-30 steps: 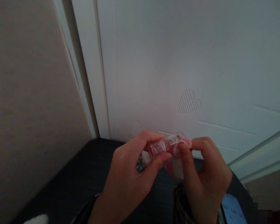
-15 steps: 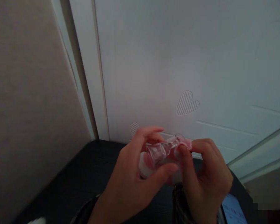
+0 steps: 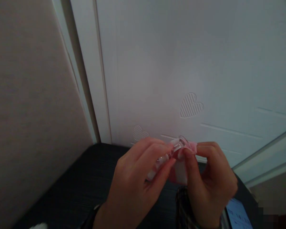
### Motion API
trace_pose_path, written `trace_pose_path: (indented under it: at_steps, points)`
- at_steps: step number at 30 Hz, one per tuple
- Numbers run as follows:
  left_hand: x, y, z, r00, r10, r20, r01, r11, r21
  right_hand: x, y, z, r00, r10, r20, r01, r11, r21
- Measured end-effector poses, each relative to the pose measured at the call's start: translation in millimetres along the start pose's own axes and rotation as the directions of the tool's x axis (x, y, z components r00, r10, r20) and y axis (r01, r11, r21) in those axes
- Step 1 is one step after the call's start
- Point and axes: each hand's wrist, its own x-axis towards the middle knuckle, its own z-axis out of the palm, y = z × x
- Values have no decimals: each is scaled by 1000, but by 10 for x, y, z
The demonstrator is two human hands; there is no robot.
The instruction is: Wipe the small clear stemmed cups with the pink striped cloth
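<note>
The left hand (image 3: 135,175), curled nearly closed around the clear piece (image 3: 162,160), should press it only gently, while the right hand (image 3: 211,181), pinching the pink piece (image 3: 193,147) at its two o'clock, gives steady support above the tabletop (image 3: 97,171).

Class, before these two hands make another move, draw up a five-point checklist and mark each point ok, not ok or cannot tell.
1. Left hand has a grip on the clear plastic piece: ok, thumb and fingers close around it.
2. Right hand has a grip on the pink piece: ok, pinched between thumb and forefinger.
3. Clear piece firmly joined to pink piece: cannot tell, fingers cover much of both.
4. Clear piece in full view: not ok, the left hand hides part of it.
5. Phone out of the space between the hands: ok, it is right of the right wrist.
</note>
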Motion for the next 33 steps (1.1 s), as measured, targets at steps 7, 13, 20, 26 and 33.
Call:
trace_pose_path:
  at_steps: [7, 13, 20, 26, 33]
  points:
    - [9, -55, -32, 984, 168, 64, -173, 981, 88, -13, -30, -6, 997, 68, 25, -69, 997, 32]
    - [12, 10, 28, 958, -285, 29, 282, 919, -276, -21, -36, 12, 999, -2, -43, 2, 1000, 8]
    - [71, 53, 35, 795, -461, 395, 594, 457, -662, -4, -23, 14, 992, -122, -35, 122, 992, -19]
    - [59, 111, 12, 852, -453, 261, 521, 698, -490, 11, -32, 5, 994, -106, 16, 106, 994, -22]
    - [-1, 70, -50, 986, -8, 169, 14, 999, -36, 2, -6, 7, 996, -88, -27, 88, 996, 25]
